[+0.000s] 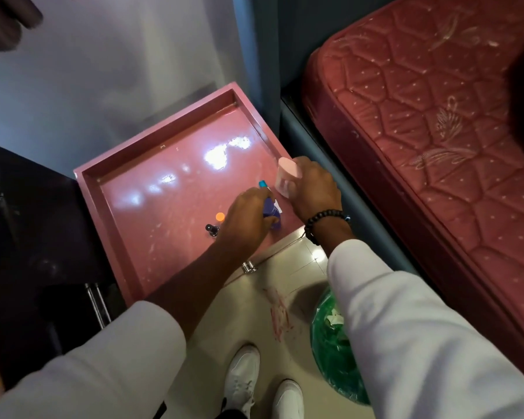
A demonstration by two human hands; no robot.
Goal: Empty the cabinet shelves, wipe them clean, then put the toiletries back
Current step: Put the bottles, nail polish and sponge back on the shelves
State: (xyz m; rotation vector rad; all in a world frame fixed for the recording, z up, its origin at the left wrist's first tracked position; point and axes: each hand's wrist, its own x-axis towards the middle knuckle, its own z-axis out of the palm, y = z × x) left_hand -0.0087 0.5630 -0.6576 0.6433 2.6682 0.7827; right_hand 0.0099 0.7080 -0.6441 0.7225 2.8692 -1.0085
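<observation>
Over the pink shelf, our left hand grips a purple tube; our right hand, just right of it, grips a pink bottle.

pink tray far half bare; small bottles stand near left hand.

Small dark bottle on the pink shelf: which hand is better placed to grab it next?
Probably left: the left hand, though gripping the purple bottle, sits beside the dark bottle. The right hand holds a pink container farther away.
</observation>
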